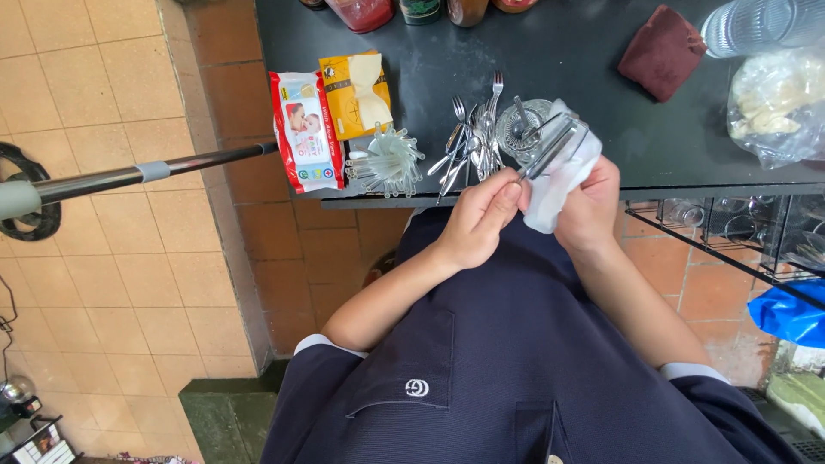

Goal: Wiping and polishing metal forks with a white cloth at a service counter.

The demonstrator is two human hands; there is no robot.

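With left hand (481, 219) pinching utensil (550, 148) handle above counter (593, 69) edge and right hand (589, 210) closed around cloth (559, 185), draw cloth along full length, away from cutlery pile (473, 142).

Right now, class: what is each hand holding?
Left hand: shut on the cutlery.
Right hand: shut on the white cloth around it.

Two hands (481, 219), one white cloth (563, 172), two packets (305, 129), one maroon cloth (662, 51), one blue bag (791, 314)
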